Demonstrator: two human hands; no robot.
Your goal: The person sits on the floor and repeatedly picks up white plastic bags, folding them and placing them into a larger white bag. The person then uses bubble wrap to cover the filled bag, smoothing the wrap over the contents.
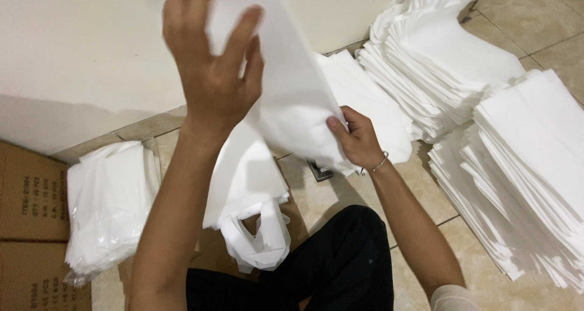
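White fabric bag (292, 98) hangs above the floor (547, 19), pinched between your raised left hand (213, 74) and lower right hand (356, 138); you seem mid-fold, so next align its edges.

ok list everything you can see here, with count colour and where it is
held bag: one, white, lifted at centre, gripped by both hands
finished bags: a small pile, white, handles hanging, over the lap
stacks of bags: several tall ones, white, on the floor at right and upper right
wrapped bundle: one, white in clear plastic, at left
cartons: two, brown, lower left corner
small dark object: one, on the tiles under the held bag, kind unclear
wall: cream, top left
floor: beige tiles
trousers: black, bottom centre
left hand: raised, holding the bag's top
right hand: bracelet on wrist, pinching the bag's lower edge
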